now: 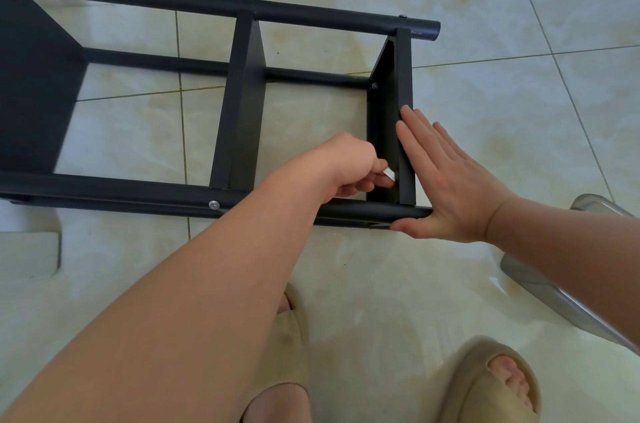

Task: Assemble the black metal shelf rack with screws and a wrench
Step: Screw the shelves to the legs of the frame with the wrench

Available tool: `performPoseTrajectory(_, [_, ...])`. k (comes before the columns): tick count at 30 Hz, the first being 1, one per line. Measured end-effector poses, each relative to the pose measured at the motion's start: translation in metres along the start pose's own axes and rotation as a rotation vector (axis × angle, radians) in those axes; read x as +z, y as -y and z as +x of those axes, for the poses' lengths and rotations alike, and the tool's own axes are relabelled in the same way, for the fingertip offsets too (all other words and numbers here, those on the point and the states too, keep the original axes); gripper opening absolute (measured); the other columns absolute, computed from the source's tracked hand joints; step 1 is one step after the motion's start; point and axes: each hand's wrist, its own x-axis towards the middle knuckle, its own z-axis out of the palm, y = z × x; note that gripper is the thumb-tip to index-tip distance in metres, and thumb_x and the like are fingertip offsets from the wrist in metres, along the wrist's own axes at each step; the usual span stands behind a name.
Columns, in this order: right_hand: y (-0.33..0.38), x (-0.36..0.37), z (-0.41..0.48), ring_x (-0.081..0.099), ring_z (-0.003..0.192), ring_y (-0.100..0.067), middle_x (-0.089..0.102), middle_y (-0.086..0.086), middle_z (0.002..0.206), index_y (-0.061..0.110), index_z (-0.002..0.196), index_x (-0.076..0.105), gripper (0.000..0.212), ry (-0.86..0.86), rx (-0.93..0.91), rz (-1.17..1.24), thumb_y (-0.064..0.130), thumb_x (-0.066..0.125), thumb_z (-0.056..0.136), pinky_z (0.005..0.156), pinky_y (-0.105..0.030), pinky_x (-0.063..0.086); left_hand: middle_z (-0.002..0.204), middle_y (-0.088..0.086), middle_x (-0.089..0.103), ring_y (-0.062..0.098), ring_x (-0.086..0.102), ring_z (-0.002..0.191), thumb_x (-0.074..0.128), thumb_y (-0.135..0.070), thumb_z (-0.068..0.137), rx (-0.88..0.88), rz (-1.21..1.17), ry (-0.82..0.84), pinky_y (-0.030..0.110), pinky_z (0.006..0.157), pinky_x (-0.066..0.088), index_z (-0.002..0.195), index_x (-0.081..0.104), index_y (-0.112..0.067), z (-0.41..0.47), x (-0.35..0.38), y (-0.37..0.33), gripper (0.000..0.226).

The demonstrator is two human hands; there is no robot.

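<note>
Bracing the black metal shelf rack looks to be the whole job of the right hand: it lies flat with its fingers straight and together against the outer edge of the end shelf panel, the thumb along the tip of the near round black tube. I judge that press is there to stop the panel shifting while a fastener is worked on the other side. The rack lies on its side on the pale glossy tiled floor, its long tubes running left to right across my view and its shelf panels standing on edge between them. The left hand reaches into the last bay, fingers curled and pinching a small silvery tool, which I take to be the wrench, though it is too small for me to be sure. Its tip sits right at the inner face of the end panel, low down near the corner with the near tube, so the panel is sandwiched between the two hands. A silver screw head already shows on the near tube at the middle panel, and a dark one at the far inner corner. I read this as tightening the last near corner.
</note>
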Motion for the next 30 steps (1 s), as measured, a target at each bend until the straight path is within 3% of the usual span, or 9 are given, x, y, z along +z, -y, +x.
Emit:
performPoseTrajectory(8, [0.001, -0.001, 0.0, -0.003, 0.156, -0.031, -0.004, -0.02, 0.167, -0.004, 0.159, 0.004, 0.122, 0.002, 0.0, -0.001, 0.085, 0.036, 0.081, 0.127, -0.047, 0.007, 0.073, -0.009, 0.075, 0.008, 0.058, 0.074, 0.056, -0.021, 0.1, 0.083, 0.106, 0.06, 0.025, 0.07, 0.045, 0.097, 0.064, -0.018, 0.0, -0.007, 0.003, 0.009])
performPoseTrajectory(30, [0.001, 0.0, 0.0, -0.002, 0.156, -0.032, -0.005, -0.019, 0.168, -0.003, 0.159, 0.003, 0.122, 0.011, 0.006, -0.011, 0.084, 0.039, 0.08, 0.127, -0.047, 0.006, 0.077, -0.01, 0.072, 0.006, 0.062, 0.074, 0.063, -0.018, 0.096, 0.206, 0.484, 0.128, 0.022, 0.066, 0.044, 0.075, 0.069, -0.026, -0.007, -0.017, 0.009, 0.023])
